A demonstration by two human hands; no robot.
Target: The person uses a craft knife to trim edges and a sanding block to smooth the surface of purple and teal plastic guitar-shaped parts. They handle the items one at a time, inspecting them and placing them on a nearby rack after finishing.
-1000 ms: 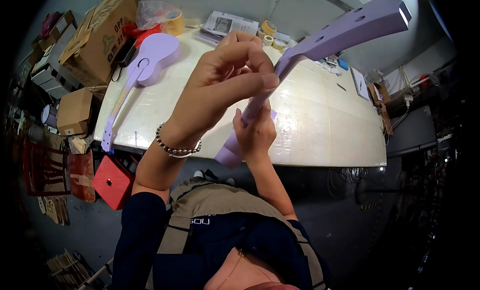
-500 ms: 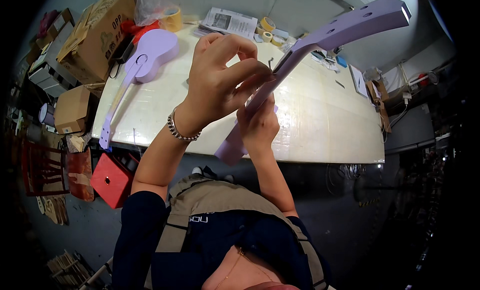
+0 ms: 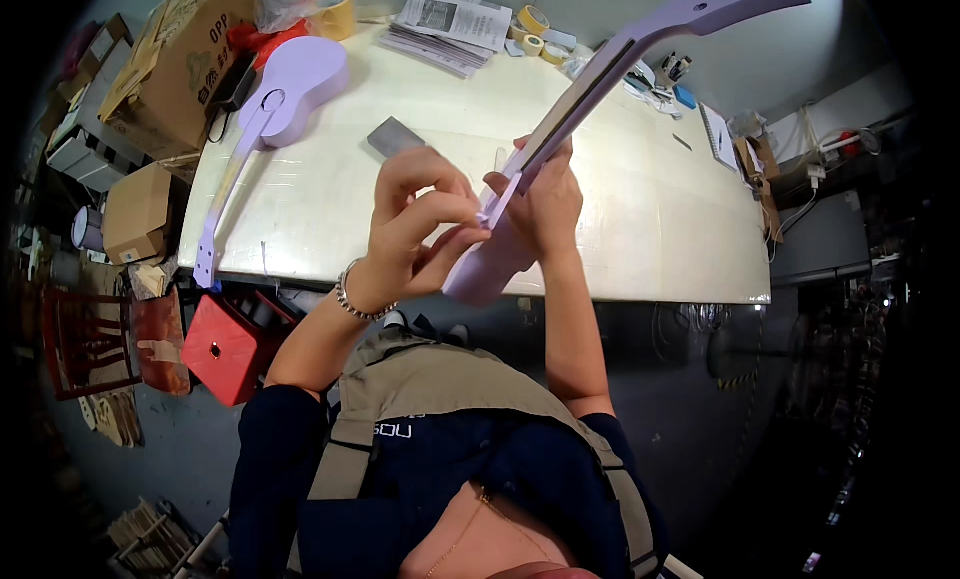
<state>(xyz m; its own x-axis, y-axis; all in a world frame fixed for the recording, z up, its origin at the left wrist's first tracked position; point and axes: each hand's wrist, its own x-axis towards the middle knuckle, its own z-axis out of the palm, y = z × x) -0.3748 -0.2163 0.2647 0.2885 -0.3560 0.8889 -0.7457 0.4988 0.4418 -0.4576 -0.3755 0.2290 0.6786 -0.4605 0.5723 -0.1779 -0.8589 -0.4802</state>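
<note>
A lilac ukulele (image 3: 490, 269) is held up tilted before me, its headstock raised to the far right and its body low near the table's front edge. My right hand (image 3: 548, 201) is closed round it where neck and body meet. At the neck's lower end my left hand (image 3: 425, 224) pinches a thin lilac strip (image 3: 505, 201), which looks like painted tape lifting off. Above the strip the fretboard (image 3: 583, 89) shows dark and pale brown. Under my hands the ukulele's body is partly hidden.
A second lilac ukulele (image 3: 300, 89) lies at the table's left. Beyond my left hand is a grey block (image 3: 395, 137). Papers (image 3: 455, 24) and tape rolls (image 3: 532, 21) sit at the back. Cardboard boxes (image 3: 145, 214) and a red stool (image 3: 225, 349) stand left of the table.
My left hand has come down along the neck toward the body, drawing the lilac strip with it. More of the fretboard shows. My right hand has shifted slightly away and right with the ukulele.
</note>
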